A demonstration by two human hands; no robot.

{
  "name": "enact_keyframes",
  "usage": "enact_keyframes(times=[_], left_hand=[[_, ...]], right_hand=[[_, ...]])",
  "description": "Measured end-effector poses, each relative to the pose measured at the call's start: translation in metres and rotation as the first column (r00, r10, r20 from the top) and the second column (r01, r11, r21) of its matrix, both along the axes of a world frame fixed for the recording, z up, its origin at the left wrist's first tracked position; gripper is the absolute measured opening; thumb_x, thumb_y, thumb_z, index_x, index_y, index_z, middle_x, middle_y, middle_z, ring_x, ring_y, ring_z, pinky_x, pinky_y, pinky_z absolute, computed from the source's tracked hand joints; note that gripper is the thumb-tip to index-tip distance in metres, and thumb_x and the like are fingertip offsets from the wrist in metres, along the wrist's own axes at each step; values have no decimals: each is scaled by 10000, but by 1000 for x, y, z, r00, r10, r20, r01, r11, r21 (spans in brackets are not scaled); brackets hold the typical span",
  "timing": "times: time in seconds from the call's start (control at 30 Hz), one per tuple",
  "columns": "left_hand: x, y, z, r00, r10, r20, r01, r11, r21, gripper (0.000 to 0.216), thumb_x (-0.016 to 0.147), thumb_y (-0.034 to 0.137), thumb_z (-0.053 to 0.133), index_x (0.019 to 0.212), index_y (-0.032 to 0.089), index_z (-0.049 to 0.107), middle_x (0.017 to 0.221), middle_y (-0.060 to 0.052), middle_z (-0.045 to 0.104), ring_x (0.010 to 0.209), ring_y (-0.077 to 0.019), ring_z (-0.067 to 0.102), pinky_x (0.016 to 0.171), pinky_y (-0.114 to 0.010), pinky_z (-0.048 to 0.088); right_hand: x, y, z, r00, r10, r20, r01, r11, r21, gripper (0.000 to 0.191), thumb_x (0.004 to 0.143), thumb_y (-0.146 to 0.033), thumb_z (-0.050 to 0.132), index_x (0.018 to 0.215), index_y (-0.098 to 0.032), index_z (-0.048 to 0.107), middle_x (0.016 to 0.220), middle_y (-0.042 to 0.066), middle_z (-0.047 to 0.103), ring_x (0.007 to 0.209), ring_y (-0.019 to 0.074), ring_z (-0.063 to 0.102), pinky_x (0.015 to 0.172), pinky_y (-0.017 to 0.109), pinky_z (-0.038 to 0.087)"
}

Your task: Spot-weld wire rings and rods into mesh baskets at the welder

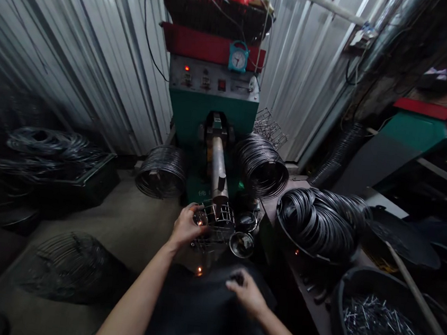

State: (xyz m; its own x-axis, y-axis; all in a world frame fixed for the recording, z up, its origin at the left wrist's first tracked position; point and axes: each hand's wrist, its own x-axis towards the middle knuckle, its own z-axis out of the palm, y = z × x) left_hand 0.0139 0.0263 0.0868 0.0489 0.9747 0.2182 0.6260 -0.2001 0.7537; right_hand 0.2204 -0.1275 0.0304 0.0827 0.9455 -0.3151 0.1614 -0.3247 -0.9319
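My left hand (186,226) grips the side of a small wire cage frame (218,221) that sits at the tip of a metal arm (217,167) jutting from a green machine (212,110). Its fingers curl round the wires. My right hand (246,292) rests low on dark cloth over my lap (200,314), fingers bent, pinching something small and dark I cannot make out. Two small round metal rings (241,244) lie just right of the cage.
Wire ring bundles hang at the machine's left (162,171) and right (262,166). A tub of black rings (319,220) and a tub of short metal rods (386,328) stand at right. A wire dome (71,266) lies on the floor left. Corrugated metal walls behind.
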Motion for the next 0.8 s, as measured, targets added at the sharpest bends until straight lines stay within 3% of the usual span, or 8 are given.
enact_keyframes(times=[0.07, 0.13, 0.33, 0.57, 0.63, 0.7, 0.8], left_hand=[[0, 3, 5, 1000, 13, -2, -13, 999, -40, 597, 509, 261, 763, 1068, 163, 578, 1207, -118, 552, 1123, -274, 519, 958, -399, 417], [0, 5, 9, 1000, 23, -5, -24, 998, -63, 592, 521, 257, 758, 1074, 156, 571, 1176, -108, 572, 1086, -252, 543, 935, -372, 433], [4, 3, 11, 998, 44, -47, -47, 996, -70, 606, 546, 247, 749, 1110, 142, 556, 1210, -119, 560, 1105, -253, 536, 934, -354, 431], [-2, 10, 5, 996, 10, -90, -16, 998, -66, 622, 590, 368, 741, 1134, 136, 547, 1202, -129, 565, 1104, -265, 542, 929, -364, 440], [-4, 6, 4, 991, 18, -131, -16, 1000, 15, 643, 613, 394, 716, 1171, 135, 528, 1289, -154, 498, 1178, -293, 486, 975, -403, 406], [-5, -11, -1, 984, 68, -167, -37, 983, 178, 713, 649, 453, 676, 1247, 126, 468, 1381, -187, 390, 1273, -331, 379, 1039, -473, 323], [1, -66, -32, 976, 126, -180, -32, 892, 452, 773, 737, 476, 585, 1378, 156, 296, 1419, -191, 322, 1318, -337, 306, 1084, -539, 201]], right_hand=[[-2, -27, -24, 991, -44, -128, 7, 960, -280, 155, 660, -278, 629, 741, -194, 526, 566, -66, 448, 491, 84, 444, 442, 193, 321], [-3, -43, -39, 967, -120, -224, 16, 909, -416, 179, 656, -296, 615, 760, -183, 523, 563, -74, 420, 442, 61, 394, 406, 181, 245], [-2, -49, -48, 887, -236, -396, 48, 902, -430, 240, 580, -251, 653, 771, -147, 552, 582, -57, 450, 442, 51, 421, 420, 187, 216], [-4, -70, -52, 753, -291, -590, -20, 886, -463, 378, 526, -280, 761, 830, -127, 597, 645, -17, 533, 556, 83, 535, 556, 220, 372], [-4, -79, -51, 737, -259, -624, -81, 883, -462, 362, 549, -294, 752, 837, -125, 611, 652, -11, 541, 555, 91, 543, 549, 226, 370], [-6, -85, -51, 726, -233, -647, -113, 888, -447, 316, 569, -266, 715, 840, -127, 630, 658, -7, 553, 528, 87, 532, 510, 218, 342], [-10, -94, -54, 720, -251, -647, -93, 889, -449, 244, 566, -182, 629, 805, -140, 652, 633, -17, 562, 485, 77, 513, 476, 206, 315]])
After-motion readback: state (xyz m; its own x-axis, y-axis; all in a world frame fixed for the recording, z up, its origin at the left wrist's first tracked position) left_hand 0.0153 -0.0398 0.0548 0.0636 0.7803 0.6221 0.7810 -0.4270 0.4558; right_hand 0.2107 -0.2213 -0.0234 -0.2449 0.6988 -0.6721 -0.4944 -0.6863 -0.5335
